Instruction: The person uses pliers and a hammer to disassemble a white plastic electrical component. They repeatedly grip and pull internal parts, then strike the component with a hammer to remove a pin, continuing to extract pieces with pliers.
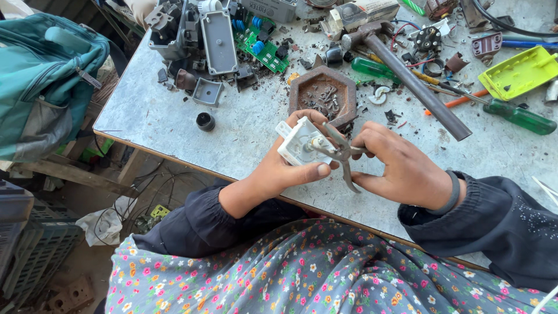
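In the head view, the left hand (288, 168) is closed around a small white part (299, 141), with the thumb under it and the fingers behind it. The part is held in the air over the near edge of the bench (174, 116), just in front of a rusty six-sided tray (324, 93). The right hand (395, 166) is closed on the handles of the pliers (340, 152). The tips of the pliers are at a small metal piece in the middle of the white part; if they already pinch it, I cannot tell.

My judgement: the taking apart of this white part is in the middle. Its body looks whole, and the metal piece is not yet out. The tray holds small screws and metal bits, so some sorting seems done already. Further away lie a green circuit board (264, 49), grey housings (218, 40), a hammer (407, 75) and a green screwdriver (520, 116).
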